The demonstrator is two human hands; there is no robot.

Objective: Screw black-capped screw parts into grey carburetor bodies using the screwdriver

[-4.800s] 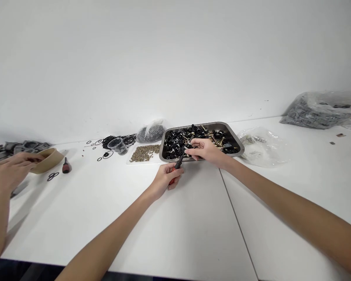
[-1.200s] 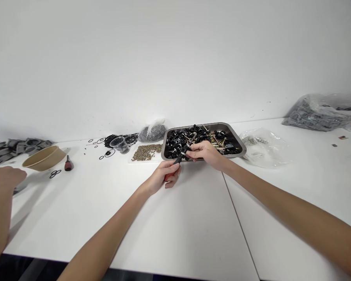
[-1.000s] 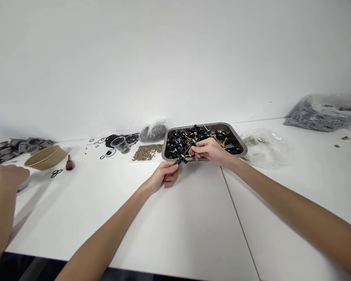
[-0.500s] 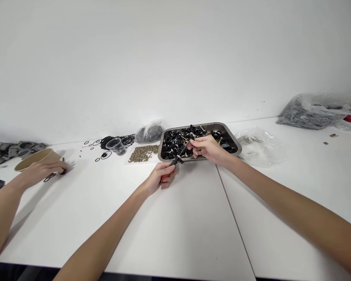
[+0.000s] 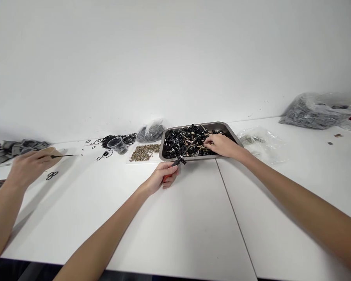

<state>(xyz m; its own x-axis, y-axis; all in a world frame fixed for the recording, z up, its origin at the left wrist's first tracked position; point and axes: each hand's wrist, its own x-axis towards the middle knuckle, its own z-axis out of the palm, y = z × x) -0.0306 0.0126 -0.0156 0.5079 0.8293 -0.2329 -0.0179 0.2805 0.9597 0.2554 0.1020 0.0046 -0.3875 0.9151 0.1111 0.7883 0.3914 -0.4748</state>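
My left hand (image 5: 163, 176) is closed round the red handle of a screwdriver (image 5: 190, 146), whose thin shaft slants up over the tray's near edge. Small black parts (image 5: 180, 159) sit on the shaft just above the handle. Over the right half of the metal tray (image 5: 235, 141) is my right hand (image 5: 220, 145), its fingertips pinched together among the contents. Whatever lies between those fingertips is too small to make out. Black ring-like pieces and brass-coloured pins (image 5: 190, 138) fill the tray in a loose heap.
Left of the tray are small brass pieces (image 5: 144, 152), a plastic cup (image 5: 117, 145), a bag of dark parts (image 5: 150, 132) and black rings (image 5: 125, 139). A co-worker's hand (image 5: 29, 166) holds a thin dark tool beside a tan bowl (image 5: 53, 151). Clear bags (image 5: 261, 146) lie to the right.
My right hand has left the screwdriver's tip and moved right, down into the tray's parts. My left hand has barely moved. The co-worker's hand has lifted from the table with a thin tool.
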